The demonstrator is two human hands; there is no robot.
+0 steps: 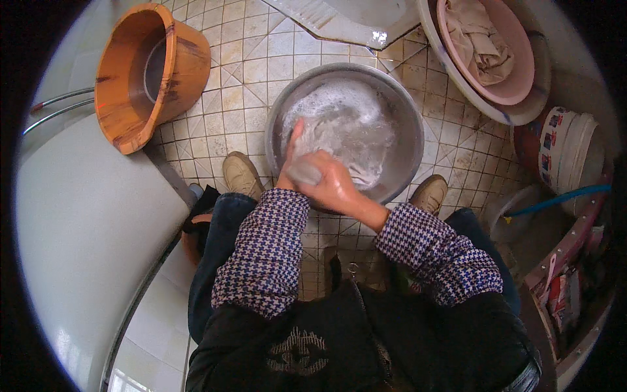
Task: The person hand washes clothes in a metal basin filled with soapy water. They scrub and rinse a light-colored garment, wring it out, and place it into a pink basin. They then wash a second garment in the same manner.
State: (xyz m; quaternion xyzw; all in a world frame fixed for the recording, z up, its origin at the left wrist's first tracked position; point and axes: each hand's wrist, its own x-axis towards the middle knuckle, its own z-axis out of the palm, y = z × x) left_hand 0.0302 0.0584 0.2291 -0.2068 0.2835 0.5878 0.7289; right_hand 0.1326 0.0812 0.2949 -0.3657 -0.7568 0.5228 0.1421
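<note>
A round metal basin (409, 161) stands on the tiled floor between my feet, with sudsy water in it and a pale wet cloth (365, 169) in the water. Over its near left side, my right hand (330, 181) is closed around a greyish rounded object (304, 173), perhaps a bar of soap. Below and behind it, my left hand (292, 152) reaches to the basin's left side, its thumb or a finger extended; most of it is hidden, and whether it grips cloth cannot be told.
A wood-patterned tub (191, 73) lies tilted at the upper left beside a white bathtub-like surface (93, 196). At the upper right, a pink basin (524, 73) holds beige cloth (480, 44). Along the right side are a white bucket (570, 147) and a blue hose (563, 200).
</note>
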